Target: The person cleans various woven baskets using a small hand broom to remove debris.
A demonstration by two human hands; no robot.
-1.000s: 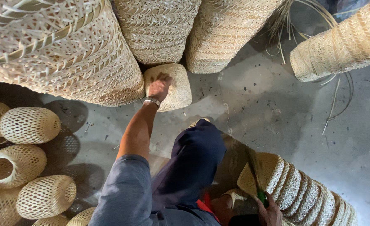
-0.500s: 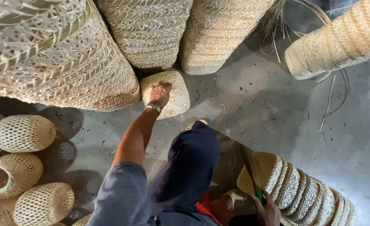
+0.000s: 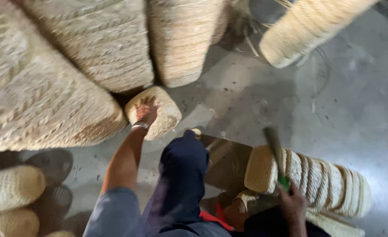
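My left hand (image 3: 146, 112) reaches forward with the arm stretched out and lies on a small round woven basket (image 3: 163, 109) on the concrete floor, fingers spread over its top. My right hand (image 3: 292, 201) is low at the right, closed on a green-handled tool (image 3: 276, 153) whose dark blade points up over a long striped woven basket (image 3: 317, 177) lying beside me. My knee in dark blue trousers (image 3: 183, 171) sits between the two hands.
Large woven baskets (image 3: 40, 92) are stacked at the top left and centre. Another long woven piece (image 3: 308, 26) juts in at the top right. Small openwork woven balls (image 3: 11, 186) lie at the lower left. Loose straw strands lie on the grey floor (image 3: 334, 96).
The view has shifted and blurred, as my head moved. My left hand stays on the small round basket. My right hand with the tool has come higher into view beside the striped basket.
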